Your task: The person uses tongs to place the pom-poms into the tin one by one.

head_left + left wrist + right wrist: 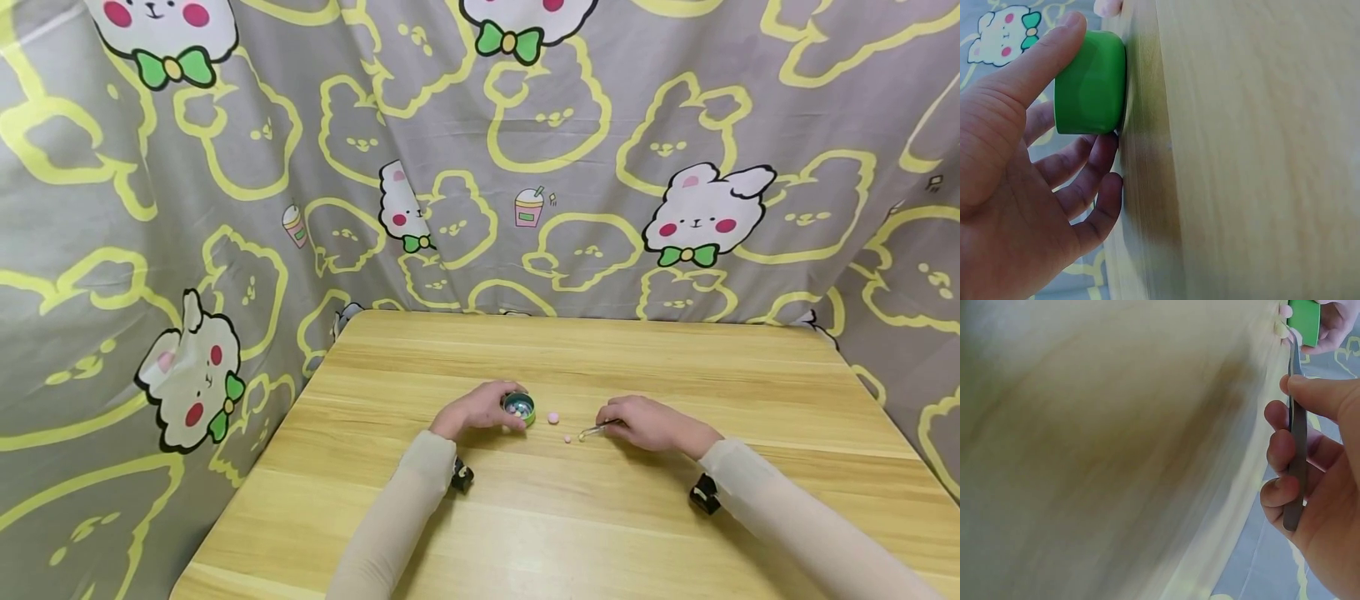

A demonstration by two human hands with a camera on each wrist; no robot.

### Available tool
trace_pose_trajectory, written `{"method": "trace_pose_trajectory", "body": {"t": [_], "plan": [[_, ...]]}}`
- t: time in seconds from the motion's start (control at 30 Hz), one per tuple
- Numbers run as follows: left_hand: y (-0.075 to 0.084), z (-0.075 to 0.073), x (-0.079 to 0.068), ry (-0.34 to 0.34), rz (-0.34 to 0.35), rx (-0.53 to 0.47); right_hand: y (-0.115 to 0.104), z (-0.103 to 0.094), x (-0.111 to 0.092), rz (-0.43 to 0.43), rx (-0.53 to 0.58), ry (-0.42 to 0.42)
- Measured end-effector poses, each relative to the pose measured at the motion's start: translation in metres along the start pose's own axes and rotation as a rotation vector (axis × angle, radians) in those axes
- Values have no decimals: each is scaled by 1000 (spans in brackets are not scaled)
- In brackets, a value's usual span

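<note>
My left hand [483,407] grips a small round green cup [1090,84] upright on the table, its thumb on the near side and fingers around the far side. Several small pale and pink balls [519,410] lie inside the cup. In my right hand [648,423] are slim metal tweezers [1297,450], pinched between thumb and fingers and pointing left. Their tips are right at a tiny yellow ball [581,437] on the tabletop. Beside it lies a tiny pink ball [567,439], and a larger pink ball [553,418] sits between the cup and the right hand.
The wooden table [585,533] reaches back to a grey patterned curtain [450,125], which also hangs along the left and right sides. Black wrist devices [705,493] are worn under both forearms, close over the tabletop.
</note>
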State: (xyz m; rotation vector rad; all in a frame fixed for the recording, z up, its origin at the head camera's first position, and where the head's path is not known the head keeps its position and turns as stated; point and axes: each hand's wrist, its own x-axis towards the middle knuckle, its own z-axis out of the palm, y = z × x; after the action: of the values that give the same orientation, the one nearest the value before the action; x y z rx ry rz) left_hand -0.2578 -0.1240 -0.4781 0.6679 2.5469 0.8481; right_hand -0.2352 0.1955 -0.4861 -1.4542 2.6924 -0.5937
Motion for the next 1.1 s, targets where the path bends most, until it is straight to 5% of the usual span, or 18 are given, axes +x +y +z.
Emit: {"method": "trace_pose_trajectory", "body": {"t": [1.1], "plan": [[1, -1, -1, -3, 6, 5, 10, -22, 17, 93, 29, 59]]}}
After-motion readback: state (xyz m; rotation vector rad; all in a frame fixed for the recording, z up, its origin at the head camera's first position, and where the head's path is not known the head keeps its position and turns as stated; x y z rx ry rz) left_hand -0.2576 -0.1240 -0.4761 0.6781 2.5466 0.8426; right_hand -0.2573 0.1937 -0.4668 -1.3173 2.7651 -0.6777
